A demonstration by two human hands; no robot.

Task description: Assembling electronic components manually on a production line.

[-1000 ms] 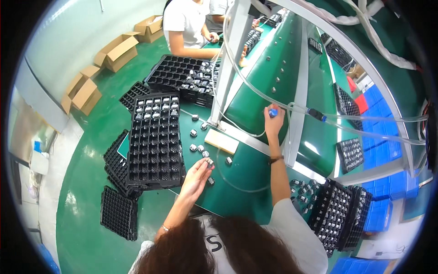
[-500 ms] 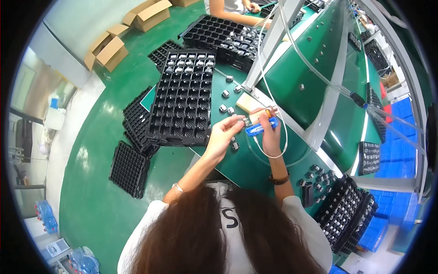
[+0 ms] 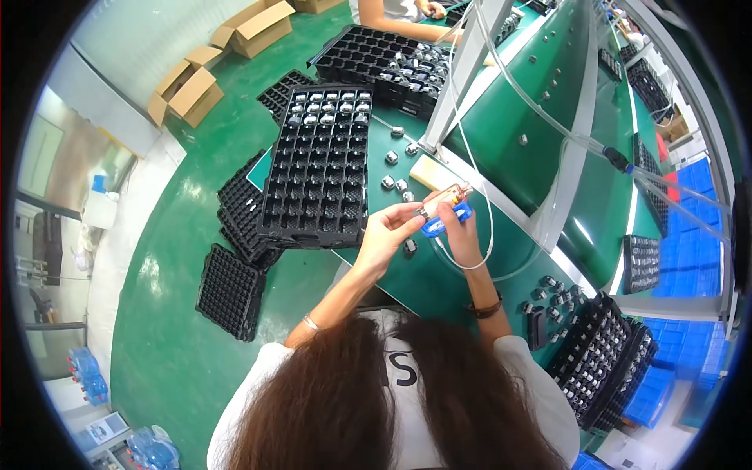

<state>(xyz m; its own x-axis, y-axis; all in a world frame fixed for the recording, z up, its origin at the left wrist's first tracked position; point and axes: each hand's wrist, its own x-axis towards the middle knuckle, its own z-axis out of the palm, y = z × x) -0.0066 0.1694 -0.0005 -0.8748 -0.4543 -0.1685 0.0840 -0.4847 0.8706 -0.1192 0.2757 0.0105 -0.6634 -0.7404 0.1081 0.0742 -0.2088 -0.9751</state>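
Note:
My right hand (image 3: 464, 241) is wrapped round a blue-handled tool (image 3: 462, 211) with an amber, partly clear barrel and a thin white tube. My left hand (image 3: 382, 235) pinches a small silver metal part (image 3: 424, 212) at the tool's left end. Its fingertips nearly meet the tool, and they partly hide the part. To the left of my left hand stands a black compartment tray (image 3: 313, 176), with silver parts filling its far rows. Several loose silver parts (image 3: 388, 182) lie on the green table between the tray and the tool.
A pale yellow block (image 3: 425, 172) sits beyond my hands, by a grey metal post (image 3: 470, 74). Past it runs a green conveyor belt (image 3: 501, 117). Filled trays (image 3: 595, 352) stand at the right. Another person's arm (image 3: 407, 30) shows at the far side. Stacked trays (image 3: 229, 291) lie lower left.
My left fingers have closed in on the tool, and the silver part now sits against its end. The whole view has shifted slightly.

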